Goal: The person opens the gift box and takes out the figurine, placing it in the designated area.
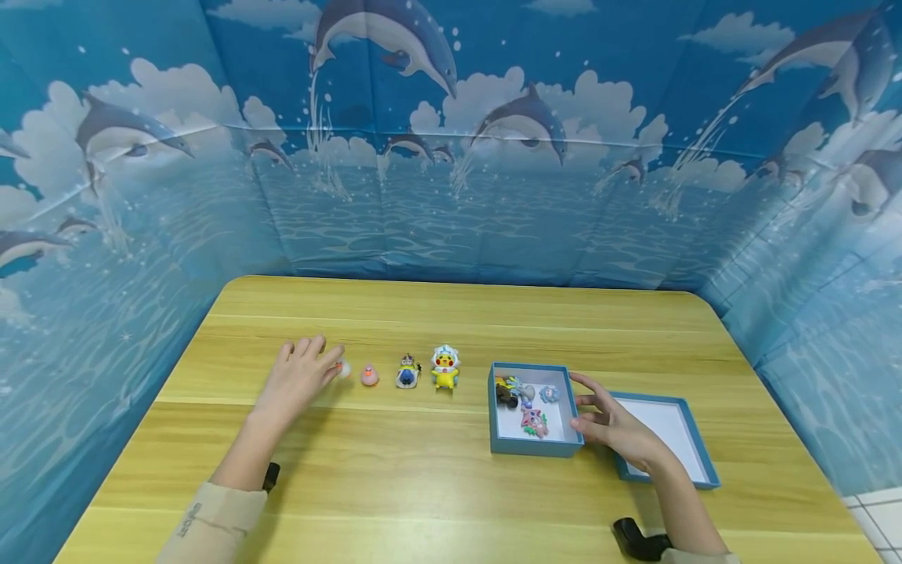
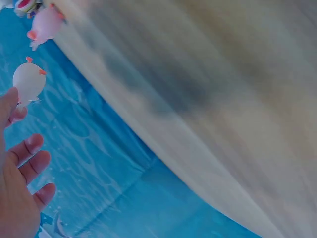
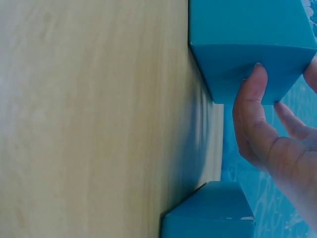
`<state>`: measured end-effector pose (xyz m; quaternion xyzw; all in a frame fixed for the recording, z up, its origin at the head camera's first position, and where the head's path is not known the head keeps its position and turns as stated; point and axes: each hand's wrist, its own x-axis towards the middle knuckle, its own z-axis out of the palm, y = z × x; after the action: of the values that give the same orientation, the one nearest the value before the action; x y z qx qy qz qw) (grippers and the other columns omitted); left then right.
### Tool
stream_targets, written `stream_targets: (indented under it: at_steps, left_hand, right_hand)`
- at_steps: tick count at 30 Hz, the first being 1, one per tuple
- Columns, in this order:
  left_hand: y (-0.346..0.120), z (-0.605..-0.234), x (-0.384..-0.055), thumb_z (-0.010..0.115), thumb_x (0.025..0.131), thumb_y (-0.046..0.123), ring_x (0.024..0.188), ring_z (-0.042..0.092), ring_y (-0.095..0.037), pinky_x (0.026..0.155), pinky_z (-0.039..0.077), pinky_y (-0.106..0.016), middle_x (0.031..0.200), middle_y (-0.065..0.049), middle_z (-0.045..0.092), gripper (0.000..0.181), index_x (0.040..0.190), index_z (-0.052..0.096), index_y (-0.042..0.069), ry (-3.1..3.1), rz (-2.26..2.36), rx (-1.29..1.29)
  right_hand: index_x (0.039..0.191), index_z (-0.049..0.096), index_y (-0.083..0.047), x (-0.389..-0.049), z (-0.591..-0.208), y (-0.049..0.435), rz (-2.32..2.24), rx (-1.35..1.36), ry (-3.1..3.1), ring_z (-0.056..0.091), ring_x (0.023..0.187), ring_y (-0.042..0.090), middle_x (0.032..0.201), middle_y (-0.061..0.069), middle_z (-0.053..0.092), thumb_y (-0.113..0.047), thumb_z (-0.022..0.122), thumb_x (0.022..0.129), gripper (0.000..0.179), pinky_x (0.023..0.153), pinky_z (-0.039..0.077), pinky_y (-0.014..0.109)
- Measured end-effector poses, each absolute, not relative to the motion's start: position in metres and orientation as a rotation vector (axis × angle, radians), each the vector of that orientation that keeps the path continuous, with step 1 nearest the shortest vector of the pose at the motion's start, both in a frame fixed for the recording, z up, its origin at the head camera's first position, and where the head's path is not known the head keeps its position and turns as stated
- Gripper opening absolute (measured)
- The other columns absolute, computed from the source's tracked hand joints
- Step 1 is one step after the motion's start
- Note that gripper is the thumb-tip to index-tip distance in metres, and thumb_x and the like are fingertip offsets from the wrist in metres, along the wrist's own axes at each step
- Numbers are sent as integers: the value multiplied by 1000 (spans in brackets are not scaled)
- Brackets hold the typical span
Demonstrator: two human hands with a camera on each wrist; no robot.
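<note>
My left hand (image 1: 299,380) is over the left part of the table, its thumb and index finger pinching a small white duck-like figure (image 2: 28,81) with orange bits; the other fingers are spread. A pink duck-like figure (image 1: 369,375) stands just right of it. Farther along the row are a figure in blue, white and yellow (image 1: 406,372) and a yellow Pikachu figure (image 1: 445,368) in a white-blue hat. My right hand (image 1: 620,427) holds the right wall of a blue open box (image 1: 535,448), fingers against its outer side. Several small figures lie inside, among them a pink one (image 1: 533,421).
The box's blue lid (image 1: 669,427) lies inside-up right of the box, under the right forearm. All stands on a yellow wood-grain table (image 1: 395,486). A dolphin-print cloth (image 1: 437,204) hangs behind the table and along both sides.
</note>
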<state>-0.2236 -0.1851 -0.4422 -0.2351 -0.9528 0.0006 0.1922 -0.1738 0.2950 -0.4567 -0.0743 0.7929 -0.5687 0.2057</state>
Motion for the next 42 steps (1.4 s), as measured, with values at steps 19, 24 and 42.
stream_targets:
  at_steps: [19, 24, 42]
  left_hand:
    - [-199, -458, -227, 61, 86, 26, 82, 39, -27, 72, 32, -40, 92, -8, 41, 26, 108, 54, 16, -2805, 37, -625]
    - [-200, -462, -227, 62, 86, 26, 83, 39, -27, 72, 32, -40, 92, -7, 40, 26, 109, 54, 16, -2819, 37, -628]
    - [-198, -466, -231, 60, 88, 28, 86, 40, -27, 76, 33, -41, 97, -7, 42, 30, 115, 55, 17, -2870, 56, -612]
  right_hand:
    - [146, 9, -14, -174, -458, 295, -1591, -209, 2213, 41, 114, 42, 133, 31, 22, -13, 57, 90, 73, 78, 47, 34]
    - [146, 9, -15, -175, -459, 295, -1584, -215, 2213, 39, 115, 43, 134, 30, 21, -13, 56, 91, 73, 79, 46, 35]
    - [146, 10, -16, -175, -459, 297, -1582, -205, 2208, 41, 114, 41, 134, 30, 21, -14, 57, 90, 73, 78, 47, 34]
